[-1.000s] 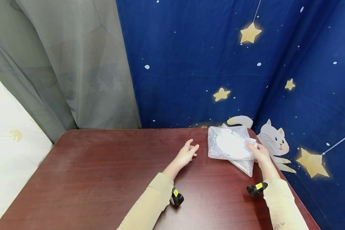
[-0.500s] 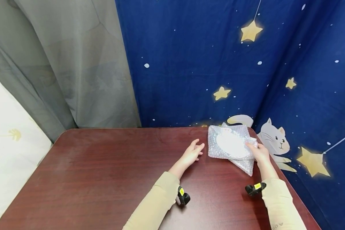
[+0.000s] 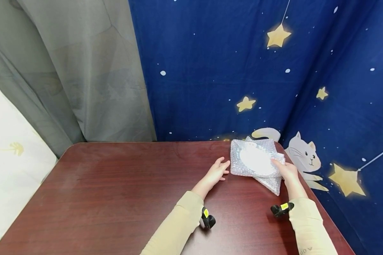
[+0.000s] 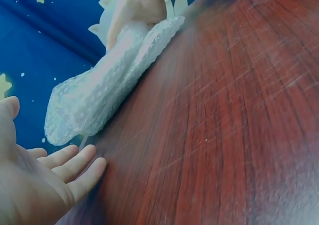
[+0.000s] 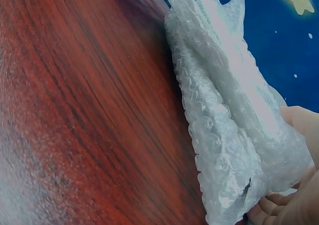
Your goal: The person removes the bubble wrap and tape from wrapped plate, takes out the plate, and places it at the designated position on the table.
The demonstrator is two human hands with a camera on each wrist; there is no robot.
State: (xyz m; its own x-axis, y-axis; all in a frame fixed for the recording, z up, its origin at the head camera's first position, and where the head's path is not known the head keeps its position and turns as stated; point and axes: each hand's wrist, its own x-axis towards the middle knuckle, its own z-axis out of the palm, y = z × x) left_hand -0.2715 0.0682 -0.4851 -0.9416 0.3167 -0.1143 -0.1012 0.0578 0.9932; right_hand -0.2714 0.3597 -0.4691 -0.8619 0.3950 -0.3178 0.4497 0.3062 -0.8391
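Two flat bubble-wrapped packages lie stacked at the table's far right corner. The upper package (image 3: 256, 160) shows a bright, glaring round patch through its wrap; what is inside is hidden. Beneath it the lower package (image 3: 271, 185) is turned at an angle, with a corner poking out toward the front. My right hand (image 3: 289, 174) pinches the upper package's right end, thumb on top and fingers curled underneath, as the right wrist view shows. My left hand (image 3: 215, 173) has its fingers spread and extended, fingertips right by the stack's left edge, palm turned toward it.
The dark red wooden table (image 3: 121, 191) stretches out to the left. A blue star-print curtain (image 3: 204, 71) with a cat figure hangs behind its far edge, beside a grey curtain (image 3: 92, 78). The right table edge runs close to my right arm.
My left hand has moved to the right, up to the packages' left edge. The right hand keeps its pinch and the packages stay nearly in place.
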